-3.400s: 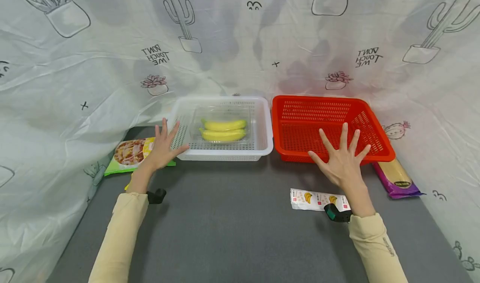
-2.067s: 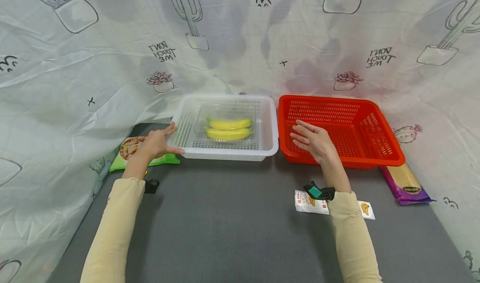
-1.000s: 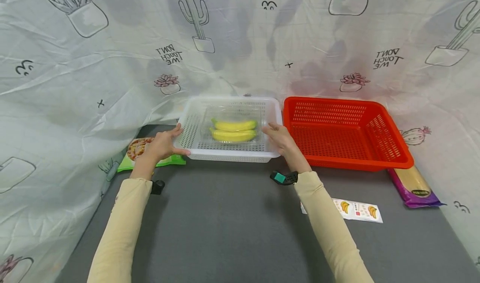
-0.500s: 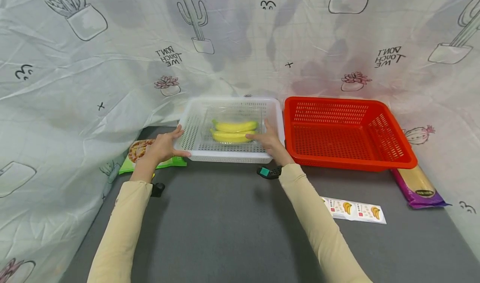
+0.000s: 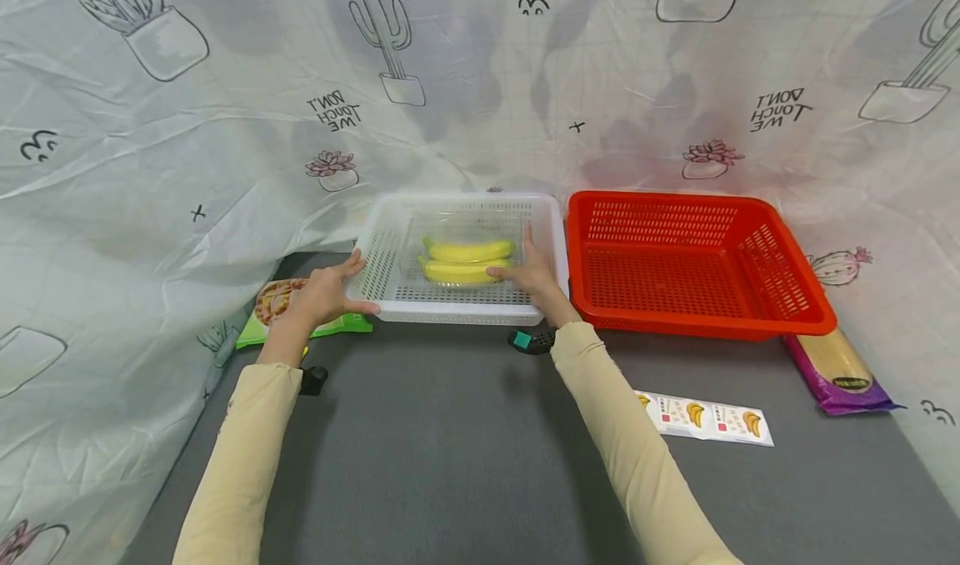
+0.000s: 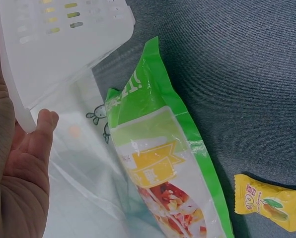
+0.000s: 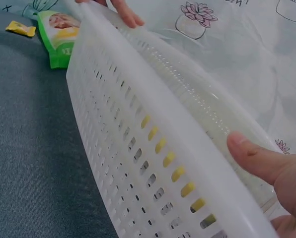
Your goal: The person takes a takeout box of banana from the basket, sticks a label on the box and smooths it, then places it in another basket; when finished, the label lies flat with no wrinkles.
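A white perforated basket (image 5: 457, 308) stands at the middle back of the table. In it lies a clear plastic box (image 5: 472, 225) with two bananas (image 5: 465, 272) inside. My left hand (image 5: 321, 297) grips the basket's left rim; the left wrist view has its fingers curled at the rim. My right hand (image 5: 534, 275) is inside the basket, holding the right end of the box, thumb along its near side. Its other fingers are partly hidden at the lower right of the right wrist view. The right wrist view shows the box only faintly behind the basket wall.
A red basket (image 5: 697, 326) stands right of the white one. Beyond it lies a purple-edged packet (image 5: 840, 377). A banana-printed label strip (image 5: 708, 419) is near my right sleeve. Left are a green food bag (image 6: 158, 148) and a small yellow wrapped sweet (image 6: 269, 201).
My right hand has moved left from the red basket into the white one, onto the plastic box. My left hand came down onto the white basket's rim and has stayed there.
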Demonstrator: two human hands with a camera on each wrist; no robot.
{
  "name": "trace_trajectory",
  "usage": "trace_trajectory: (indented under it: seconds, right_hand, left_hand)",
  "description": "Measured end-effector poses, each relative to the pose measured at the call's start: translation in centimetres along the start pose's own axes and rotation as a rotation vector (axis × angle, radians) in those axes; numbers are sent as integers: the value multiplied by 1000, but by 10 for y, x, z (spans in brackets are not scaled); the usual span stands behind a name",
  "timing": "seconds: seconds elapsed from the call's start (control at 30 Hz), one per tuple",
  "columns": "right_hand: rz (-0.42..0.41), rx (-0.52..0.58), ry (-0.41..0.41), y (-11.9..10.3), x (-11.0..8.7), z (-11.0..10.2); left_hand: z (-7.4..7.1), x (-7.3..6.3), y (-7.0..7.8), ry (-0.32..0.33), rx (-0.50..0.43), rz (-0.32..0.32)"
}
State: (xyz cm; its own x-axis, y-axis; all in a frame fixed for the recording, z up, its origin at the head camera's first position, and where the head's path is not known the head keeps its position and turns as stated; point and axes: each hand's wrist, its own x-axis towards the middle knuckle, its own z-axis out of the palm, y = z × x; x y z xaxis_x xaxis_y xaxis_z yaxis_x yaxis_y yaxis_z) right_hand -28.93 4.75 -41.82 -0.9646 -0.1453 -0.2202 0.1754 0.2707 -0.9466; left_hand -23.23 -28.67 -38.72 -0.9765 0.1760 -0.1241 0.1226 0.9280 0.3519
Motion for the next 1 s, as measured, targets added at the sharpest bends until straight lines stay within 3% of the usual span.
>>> trace_trajectory:
  seconds: [0.2, 0.43, 0.57, 1.0]
  right_hand:
    - [-81, -76, -18, 0, -4, 2]
    - [-113, -150, 88, 0, -1, 5]
    - [-136, -175, 97, -2, 0, 6]
    - [-188, -55, 77, -3, 3, 3]
  left_hand:
    - [1, -1, 0, -2, -16, 0]
    - [2, 0, -1, -3, -3, 3]
    - [1, -1, -1, 1, -10, -14]
    - [1, 0, -2, 3, 6, -10]
